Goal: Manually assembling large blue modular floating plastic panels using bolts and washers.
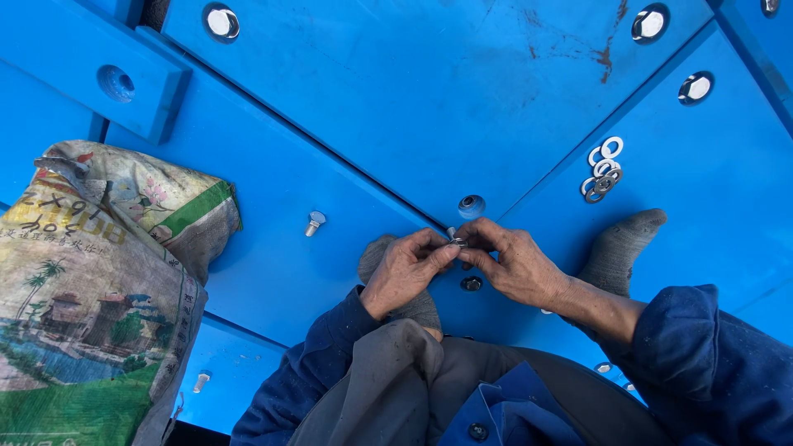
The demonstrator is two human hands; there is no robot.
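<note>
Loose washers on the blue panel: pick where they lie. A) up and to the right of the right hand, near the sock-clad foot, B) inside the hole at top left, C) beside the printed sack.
A: the washers cluster above the grey-socked foot, right of the right hand.

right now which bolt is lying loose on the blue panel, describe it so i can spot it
Start from the big printed woven sack on the left. Just right of its top corner, a short silver bolt lies on its side on the blue panel, left of the left hand. Unlike the seated bolt heads along the top, it sits in no hole.
</note>
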